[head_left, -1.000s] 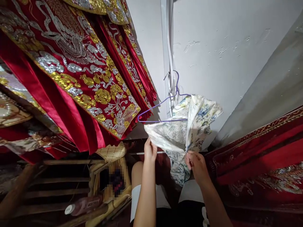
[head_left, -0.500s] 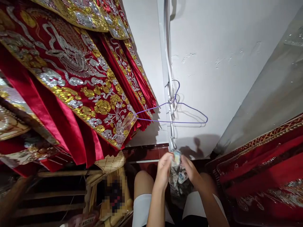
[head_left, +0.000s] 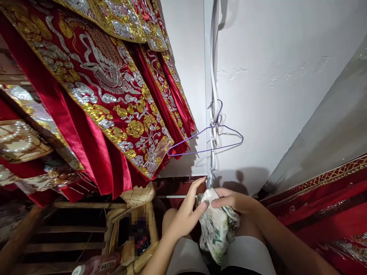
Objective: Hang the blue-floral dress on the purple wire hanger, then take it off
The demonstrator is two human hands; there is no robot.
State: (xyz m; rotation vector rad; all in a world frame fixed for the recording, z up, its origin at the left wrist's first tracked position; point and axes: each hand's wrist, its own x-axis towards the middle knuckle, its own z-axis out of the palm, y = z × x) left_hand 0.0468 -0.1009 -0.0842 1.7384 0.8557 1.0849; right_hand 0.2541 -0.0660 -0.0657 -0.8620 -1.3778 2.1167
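Cloth: a pale floral piece of fabric [head_left: 218,231], bunched up, hangs from the hands in front of the person's knees; it looks like a garment, though the folds hide its shape.
Right hand: this hand [head_left: 235,200] pinches the top of the cloth between thumb and fingers.
Left hand: this hand [head_left: 186,215] has its fingers stretched out and apart from the thumb, whose tip rests against the cloth near the right fingertips.
Legs: white leg coverings [head_left: 250,252] show on both sides below the cloth.
Hanger: a purple wire hanger [head_left: 217,123], bare, hangs above the hands by a white strap [head_left: 213,68].
Wall: white wall [head_left: 275,122] behind the hanger, with a few rough marks.
Left side: a red dress [head_left: 114,110] with gold and silver embroidery, its lower corner beside the hanger's left end.
Below the dress: a wooden frame [head_left: 71,229] of slats, with a bottle [head_left: 99,264] lying near it.
Right side: red cloth [head_left: 329,198] with a patterned border.
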